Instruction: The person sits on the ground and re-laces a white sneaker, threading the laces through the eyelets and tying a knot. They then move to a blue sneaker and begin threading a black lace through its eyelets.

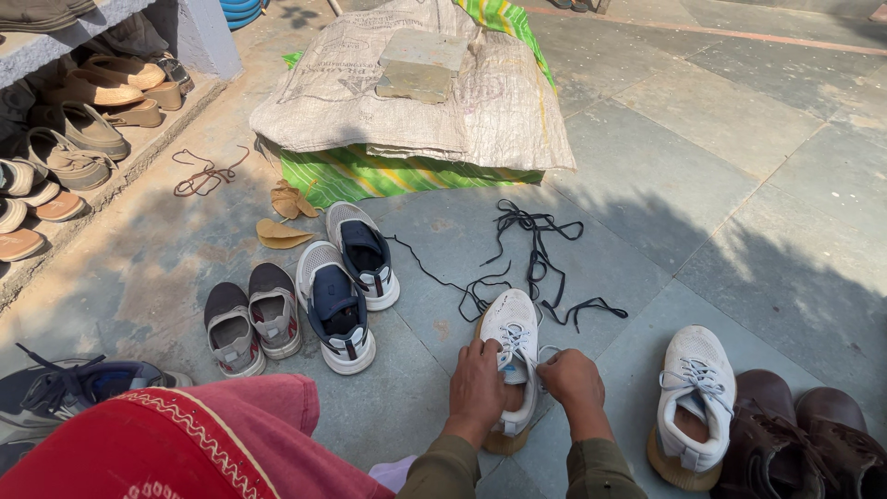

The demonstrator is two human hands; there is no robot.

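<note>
Resting on grey stone floor, bottom centre: white sneaker point(514, 356), toe away from camera, tan sole, pale laces partly threaded. Left hand point(478, 386) curled over shoe's left side, fingers pressed against upper. Right hand point(573, 379) closed, apparently pinching lace end point(545, 354) at right eyelets; grip partly hidden. Matching white sneaker point(693, 399) well apart to right, beside brown boots point(802, 442). Loose black laces point(536, 254) just beyond toe. Grey-navy sneakers point(346, 282) to left. Nothing blocking hands.

floor: grey stone slabs point(721, 185) | light: sunlit, shadowed | ledge point(37, 55): possibly concrete
</note>
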